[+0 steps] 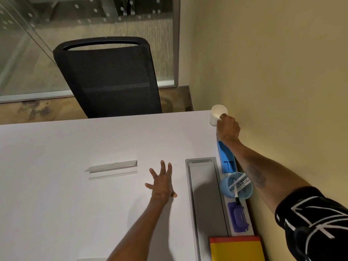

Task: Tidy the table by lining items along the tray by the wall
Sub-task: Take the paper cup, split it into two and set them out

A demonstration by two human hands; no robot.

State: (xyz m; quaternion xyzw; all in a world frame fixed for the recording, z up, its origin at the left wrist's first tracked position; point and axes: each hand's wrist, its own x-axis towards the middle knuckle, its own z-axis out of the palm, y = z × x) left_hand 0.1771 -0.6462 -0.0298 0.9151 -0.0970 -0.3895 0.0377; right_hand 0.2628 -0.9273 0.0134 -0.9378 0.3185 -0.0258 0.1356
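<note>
The right hand point(228, 129) hides the paper cup's point(217, 115) near side and the tray point(226, 202) beneath; the yellow-and-red folder point(237, 249), nearest along the tray, is cut by the bottom edge; marker labels are unreadable

White paper cup point(216, 115), tilted with its open mouth facing up and toward the camera, at the far right corner of the counter, right of frame centre. Grey tray point(227, 201) runs along the wall at lower right; on it, from far to near: a blue stapler-like item point(226, 157), a light-blue cup point(228, 188) holding markers point(240, 180), and a purple hole-punch-like item point(239, 217). A clear acrylic holder point(113, 169) lies flat at centre frame.
</note>
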